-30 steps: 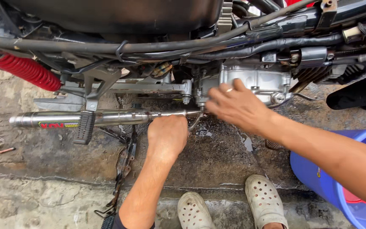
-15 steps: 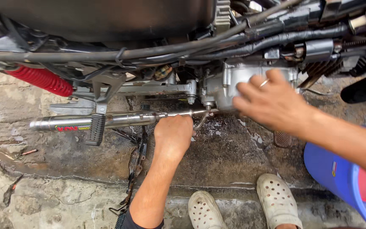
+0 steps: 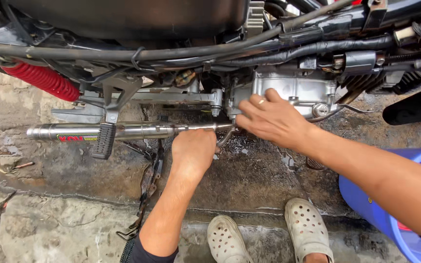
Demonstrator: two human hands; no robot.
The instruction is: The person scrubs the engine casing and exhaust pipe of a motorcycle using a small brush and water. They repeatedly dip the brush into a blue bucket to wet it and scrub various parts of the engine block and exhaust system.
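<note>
— Where are the hands?

— Both under the motorcycle, low at the engine. The left hand (image 3: 194,152) is balled into a closed grip just below the chrome exhaust pipe (image 3: 137,130), near the spot where the pipe narrows toward the engine case (image 3: 293,90). A thin metal piece shows past its knuckles, but whether the grip has hold of it I cannot tell.

— And the other?

— The right hand (image 3: 275,119) lies flat-fingered against the lower front of the silver engine case, fingers spread and pointing left, a ring on one of them. Its grip is loose — resting on metal, closed round nothing that I can see.

— What sits around them?

— A black ribbed footpeg (image 3: 104,140) hangs over the exhaust pipe to the left; a red coil spring (image 3: 42,80) shows at the far left under the frame. A drive chain (image 3: 148,192) trails across the wet concrete floor (image 3: 249,175) beside the left forearm. A blue bucket (image 3: 391,204) stands at the right edge, and two pale perforated clogs (image 3: 269,236) rest on the floor at the bottom.
</note>
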